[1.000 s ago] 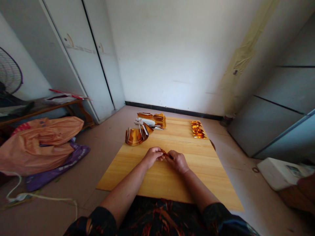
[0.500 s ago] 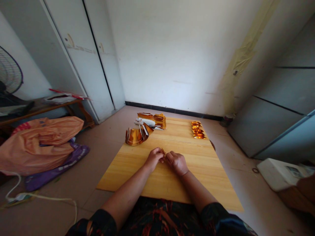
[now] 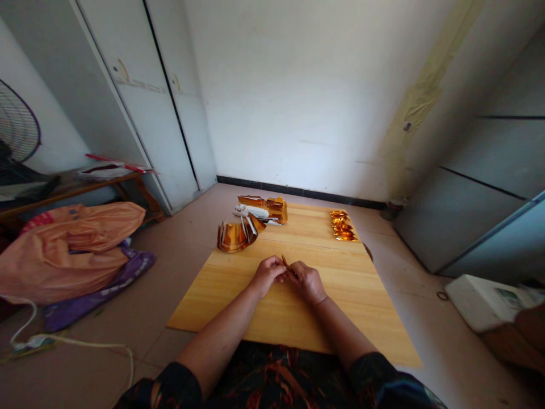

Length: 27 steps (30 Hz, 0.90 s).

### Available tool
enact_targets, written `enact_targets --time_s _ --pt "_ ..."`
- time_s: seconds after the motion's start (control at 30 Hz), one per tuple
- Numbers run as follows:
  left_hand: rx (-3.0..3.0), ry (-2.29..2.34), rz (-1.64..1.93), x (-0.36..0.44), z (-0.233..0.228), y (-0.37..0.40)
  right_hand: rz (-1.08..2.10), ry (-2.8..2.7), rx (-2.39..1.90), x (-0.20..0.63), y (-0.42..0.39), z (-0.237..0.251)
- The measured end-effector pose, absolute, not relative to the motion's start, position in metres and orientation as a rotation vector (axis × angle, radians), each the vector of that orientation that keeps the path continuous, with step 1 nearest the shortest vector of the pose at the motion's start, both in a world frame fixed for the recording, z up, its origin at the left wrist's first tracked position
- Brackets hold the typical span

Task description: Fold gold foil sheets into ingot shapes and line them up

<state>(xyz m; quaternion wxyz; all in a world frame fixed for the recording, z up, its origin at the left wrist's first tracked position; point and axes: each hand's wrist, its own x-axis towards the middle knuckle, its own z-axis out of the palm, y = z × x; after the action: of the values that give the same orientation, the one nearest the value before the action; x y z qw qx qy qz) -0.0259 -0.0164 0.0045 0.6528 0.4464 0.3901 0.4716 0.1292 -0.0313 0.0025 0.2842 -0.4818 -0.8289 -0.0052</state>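
Note:
Over the middle of the wooden table [image 3: 340, 307], both my hands are pinched around a small folded piece of gold foil paper [image 3: 285, 261]. My left hand [image 3: 269, 271] grips it from the left, fingers closed. From the other side my right hand [image 3: 305, 280] holds it, its fingers curled and hiding most of the piece. Only a thin, narrow gold edge pokes up between them. Several folded gold foil pieces [image 3: 342, 225] lie in a row by the table's far right edge. Curved gold foil sheets [image 3: 232, 237] rest at the left edge.
Behind the curved sheets lies a stack of gold foil sheets [image 3: 279, 209] with a white bundle [image 3: 251, 212]. A white wall [image 3: 298, 113] stands beyond the table. An orange bag [image 3: 76, 250] is on the left, a white box [image 3: 483, 301] on the right floor.
The folded foil piece has tilted slightly between my fingers, its tip shifting a little to the right. My hands stay in nearly the same place.

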Motion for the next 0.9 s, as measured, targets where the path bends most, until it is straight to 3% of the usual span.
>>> enact_targets --time_s 0.27,0.43,0.63,0.9 --pt "1.02 0.902 1.084 -0.0248 0.0049 -0.0162 -0.214 -2.267 -1.268 0.1271 -0.0326 0.0075" --pt "1.005 0.901 1.061 -0.0253 0.0062 -0.0159 -0.164 -2.261 -1.264 0.1273 -0.0338 0.0076" --pt "0.985 0.879 1.07 -0.0261 0.0081 -0.0168 0.056 -2.193 -1.233 0.1275 -0.034 0.0071" --pt "0.956 0.845 1.085 -0.0277 0.013 -0.0185 0.588 -1.884 -1.201 0.1294 -0.0338 0.0072"
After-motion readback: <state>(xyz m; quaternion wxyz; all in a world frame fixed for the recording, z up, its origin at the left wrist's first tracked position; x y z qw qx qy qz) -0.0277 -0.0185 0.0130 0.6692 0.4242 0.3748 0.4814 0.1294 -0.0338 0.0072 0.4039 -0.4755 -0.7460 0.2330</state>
